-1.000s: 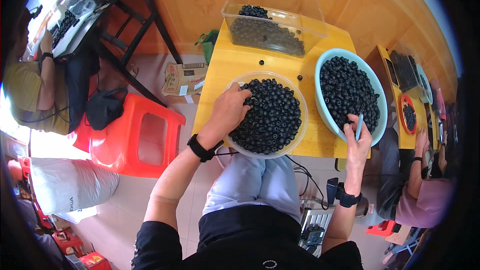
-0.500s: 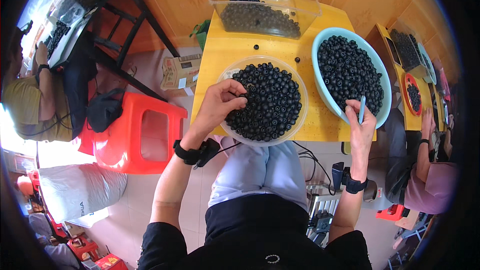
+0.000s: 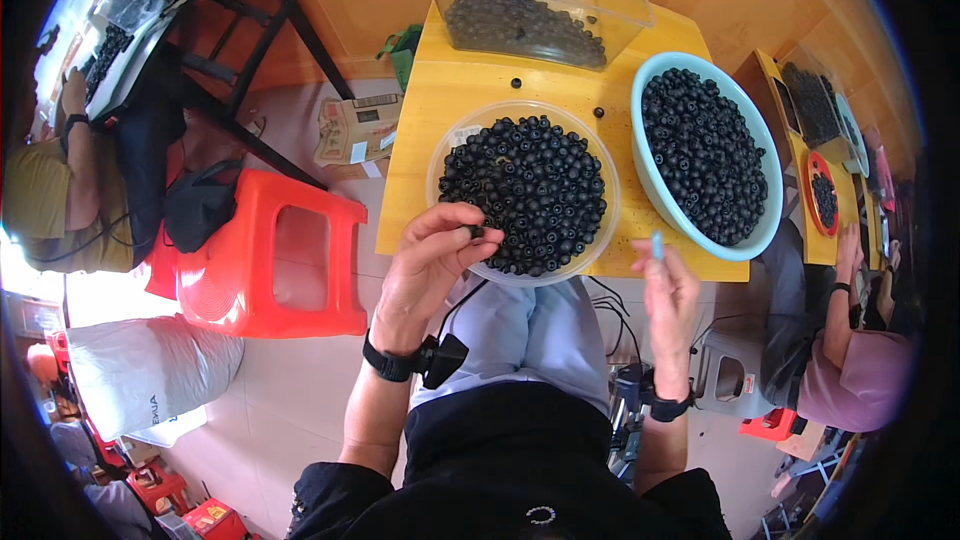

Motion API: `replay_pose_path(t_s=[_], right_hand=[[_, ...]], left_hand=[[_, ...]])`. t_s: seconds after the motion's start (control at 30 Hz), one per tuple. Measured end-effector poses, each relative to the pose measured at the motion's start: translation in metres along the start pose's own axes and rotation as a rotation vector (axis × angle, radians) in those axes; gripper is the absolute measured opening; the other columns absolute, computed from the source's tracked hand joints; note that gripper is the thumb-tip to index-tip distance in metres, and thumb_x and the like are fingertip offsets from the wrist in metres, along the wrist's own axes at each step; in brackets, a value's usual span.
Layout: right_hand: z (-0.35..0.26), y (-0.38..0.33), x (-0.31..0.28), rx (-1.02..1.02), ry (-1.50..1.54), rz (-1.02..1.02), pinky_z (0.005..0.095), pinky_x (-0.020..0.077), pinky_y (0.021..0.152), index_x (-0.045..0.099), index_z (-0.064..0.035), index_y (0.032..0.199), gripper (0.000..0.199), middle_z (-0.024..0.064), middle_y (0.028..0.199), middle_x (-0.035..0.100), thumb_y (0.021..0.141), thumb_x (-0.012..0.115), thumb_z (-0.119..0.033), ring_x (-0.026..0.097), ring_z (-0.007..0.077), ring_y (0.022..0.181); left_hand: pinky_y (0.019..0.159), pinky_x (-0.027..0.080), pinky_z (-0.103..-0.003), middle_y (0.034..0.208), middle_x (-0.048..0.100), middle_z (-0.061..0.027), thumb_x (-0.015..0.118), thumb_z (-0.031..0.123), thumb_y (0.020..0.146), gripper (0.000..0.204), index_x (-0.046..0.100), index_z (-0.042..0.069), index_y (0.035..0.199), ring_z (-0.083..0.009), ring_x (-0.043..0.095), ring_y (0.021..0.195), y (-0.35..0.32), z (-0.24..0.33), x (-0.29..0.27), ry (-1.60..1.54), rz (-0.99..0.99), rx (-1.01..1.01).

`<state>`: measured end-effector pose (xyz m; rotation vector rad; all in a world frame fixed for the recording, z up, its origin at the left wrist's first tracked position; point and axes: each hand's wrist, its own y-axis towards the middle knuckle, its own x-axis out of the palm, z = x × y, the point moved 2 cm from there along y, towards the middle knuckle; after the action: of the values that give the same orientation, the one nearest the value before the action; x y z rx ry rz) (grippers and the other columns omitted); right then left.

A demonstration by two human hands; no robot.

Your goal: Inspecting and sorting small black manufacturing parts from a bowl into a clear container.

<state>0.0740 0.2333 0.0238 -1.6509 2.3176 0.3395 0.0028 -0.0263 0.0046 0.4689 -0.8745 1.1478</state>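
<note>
My left hand [image 3: 440, 265] pinches one black bead [image 3: 474, 232] at the near left rim of a round clear plastic tub [image 3: 437, 177]. Many more round black beads [image 3: 525, 185] fill that tub, some showing a pale-ringed hole. Off the table's front edge, my right hand [image 3: 665, 295], blurred by motion, grips a slim light-blue pen-like tool [image 3: 657, 245] that points up. On the right of the table, a pale blue basin [image 3: 640, 130] heaped with the same black beads stands apart from both hands.
A clear rectangular bin [image 3: 540, 45] with black beads stands at the back of the yellow table [image 3: 420, 130]. Two loose beads lie between the containers. Left of me is a red stool [image 3: 230, 260]. People work at tables on both sides; a grey stool [image 3: 725, 375] stands at right.
My left hand has drawn back toward me from over the tub, a bead between its fingers. My right hand has left the basin's rim and moved nearer and leftward with the light-blue tool.
</note>
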Motion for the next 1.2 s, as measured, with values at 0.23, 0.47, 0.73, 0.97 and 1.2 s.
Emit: replay_pose_path(t_s=[0.23,0.47,0.73,0.97,1.2], right_hand=[[0.006,-0.013,0.032,0.113,0.135,-0.211,0.0209,0.0362,0.056,0.061,0.0019,0.104,0.034,0.0018,0.074,0.056,0.090,0.051,-0.028,0.048,0.0073,0.062],[-0.004,-0.006,0.038,0.002,0.094,-0.215,0.0238,0.0419,0.057,0.062,0.0020,0.100,0.023,0.0064,0.075,0.061,0.087,0.057,-0.016,0.056,0.0106,0.066],[-0.032,-0.002,0.049,-0.339,-0.103,-0.287,0.0281,0.0429,0.052,0.062,-0.0002,0.096,0.018,0.0116,0.078,0.062,0.081,0.062,-0.009,0.058,0.0200,0.060],[-0.041,-0.001,0.049,-0.393,-0.214,-0.321,0.0298,0.0423,0.050,0.063,-0.0020,0.097,0.019,0.0105,0.071,0.059,0.079,0.064,-0.008,0.056,0.0218,0.054],[-0.039,0.001,0.046,-0.410,-0.176,-0.320,0.0300,0.0426,0.050,0.063,-0.0021,0.097,0.019,0.0101,0.069,0.058,0.078,0.064,-0.006,0.056,0.0217,0.054]], left_hand=[[0.069,0.049,-0.024,0.091,0.056,-0.0070,0.051,-0.003,0.083,0.021,0.057,-0.001,0.103,-0.0180,0.060,0.083,-0.007,-0.010,-0.001,-0.100,-0.012,0.042],[0.071,0.044,-0.024,0.092,0.057,-0.0053,0.056,0.002,0.083,0.019,0.056,0.004,0.102,-0.0122,0.055,0.080,0.006,-0.035,0.009,0.060,0.005,-0.054],[0.073,0.043,-0.025,0.092,0.057,-0.0068,0.058,0.007,0.085,0.022,0.055,0.003,0.106,-0.0115,0.053,0.079,0.006,-0.042,0.014,0.064,0.020,-0.132],[0.074,0.049,-0.024,0.092,0.061,-0.0073,0.057,0.004,0.086,0.014,0.055,0.003,0.100,-0.0116,0.060,0.081,0.007,-0.045,0.009,-0.032,-0.067,-0.135],[0.069,0.046,-0.024,0.089,0.057,-0.0113,0.059,0.006,0.085,0.012,0.052,0.003,0.095,-0.0130,0.055,0.075,0.005,-0.043,0.012,0.026,-0.041,-0.147]])
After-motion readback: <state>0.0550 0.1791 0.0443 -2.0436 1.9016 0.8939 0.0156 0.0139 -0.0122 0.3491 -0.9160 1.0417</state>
